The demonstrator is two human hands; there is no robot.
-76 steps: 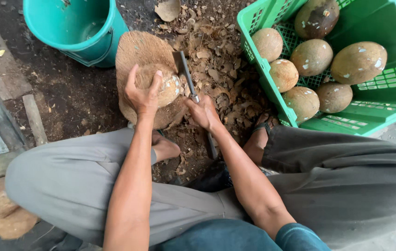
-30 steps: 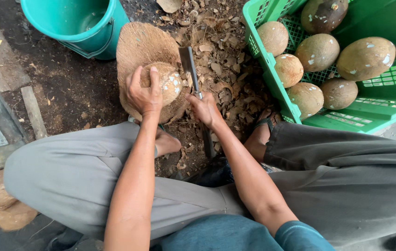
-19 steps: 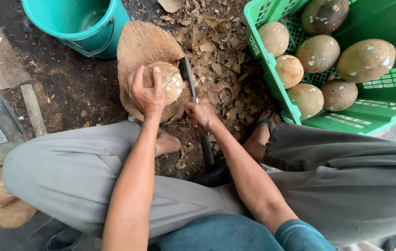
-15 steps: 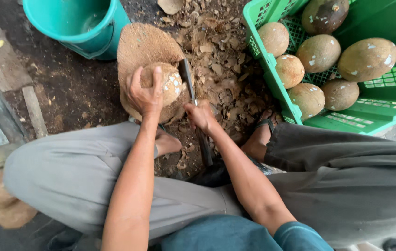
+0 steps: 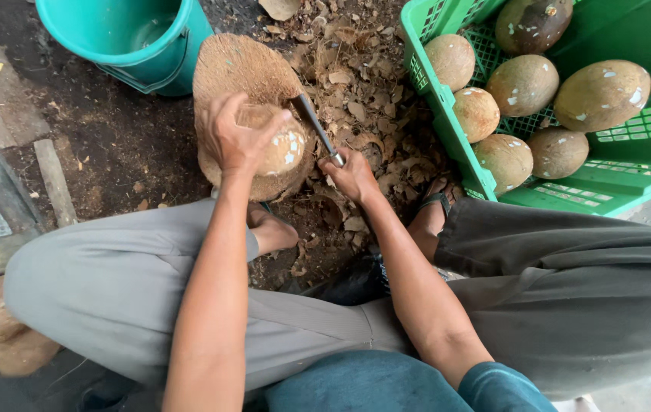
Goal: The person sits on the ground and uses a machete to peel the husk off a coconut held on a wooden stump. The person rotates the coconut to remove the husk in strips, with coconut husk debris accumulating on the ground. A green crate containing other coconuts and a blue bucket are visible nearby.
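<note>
Coconut (image 5: 276, 145) is pinned on a round wooden block (image 5: 238, 69) by the left hand (image 5: 235, 137), its grip closed over it, so the knife (image 5: 316, 130), clenched in the right hand (image 5: 352, 174), can be worked against its shell.

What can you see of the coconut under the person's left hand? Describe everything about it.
The coconut is round, tan-brown, flecked with white patches where its shell is pared. It rests on a wooden block, gripped from above by the left hand. The knife, held in the right hand, lies against its right side.
</note>
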